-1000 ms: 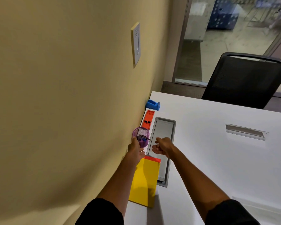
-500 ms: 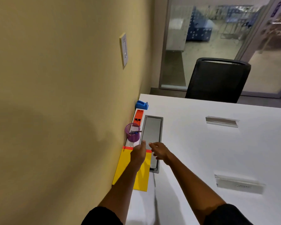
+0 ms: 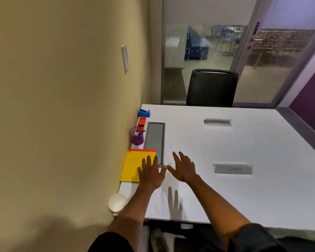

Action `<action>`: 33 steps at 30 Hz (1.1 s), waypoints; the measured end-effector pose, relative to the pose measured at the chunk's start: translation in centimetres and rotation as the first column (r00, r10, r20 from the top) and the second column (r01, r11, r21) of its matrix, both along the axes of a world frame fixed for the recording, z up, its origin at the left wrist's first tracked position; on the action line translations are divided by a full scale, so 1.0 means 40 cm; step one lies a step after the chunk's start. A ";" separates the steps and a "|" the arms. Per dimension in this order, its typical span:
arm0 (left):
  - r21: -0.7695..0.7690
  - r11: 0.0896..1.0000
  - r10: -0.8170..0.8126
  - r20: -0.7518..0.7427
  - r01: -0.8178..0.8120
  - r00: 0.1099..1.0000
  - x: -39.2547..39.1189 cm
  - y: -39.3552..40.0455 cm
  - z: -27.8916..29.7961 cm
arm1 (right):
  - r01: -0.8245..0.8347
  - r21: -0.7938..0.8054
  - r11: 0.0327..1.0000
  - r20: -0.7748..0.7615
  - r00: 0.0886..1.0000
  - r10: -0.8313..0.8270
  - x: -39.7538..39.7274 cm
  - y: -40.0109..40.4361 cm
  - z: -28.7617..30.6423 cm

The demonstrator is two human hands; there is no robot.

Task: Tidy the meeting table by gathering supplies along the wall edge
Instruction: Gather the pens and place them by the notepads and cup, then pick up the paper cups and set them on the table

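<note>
I see my left hand [image 3: 151, 174], fingers spread flat, over the yellow rectangular notepad [image 3: 135, 165] along the wall (contact unclear); my right hand [image 3: 184, 169] hovers splayed beside it, holding nothing.

The left hand [image 3: 150, 174] covers the near right corner of the yellow notepad [image 3: 135, 165] and the near end of the grey cable hatch [image 3: 155, 140], what stands inside the purple pen cup [image 3: 137, 136] is too small to tell, and both upper arms run off the bottom edge.
</note>
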State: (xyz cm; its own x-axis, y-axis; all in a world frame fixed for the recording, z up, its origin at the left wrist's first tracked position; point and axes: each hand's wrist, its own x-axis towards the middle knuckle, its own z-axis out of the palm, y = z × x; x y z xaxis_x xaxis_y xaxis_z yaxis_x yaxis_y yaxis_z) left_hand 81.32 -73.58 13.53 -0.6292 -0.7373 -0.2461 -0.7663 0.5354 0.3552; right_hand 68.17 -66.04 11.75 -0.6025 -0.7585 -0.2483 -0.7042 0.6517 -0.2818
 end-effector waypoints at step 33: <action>-0.064 0.982 0.183 0.145 -0.175 0.972 0.194 0.340 -0.124 | -0.239 0.093 0.966 -0.026 0.970 0.243 0.070 0.325 -0.072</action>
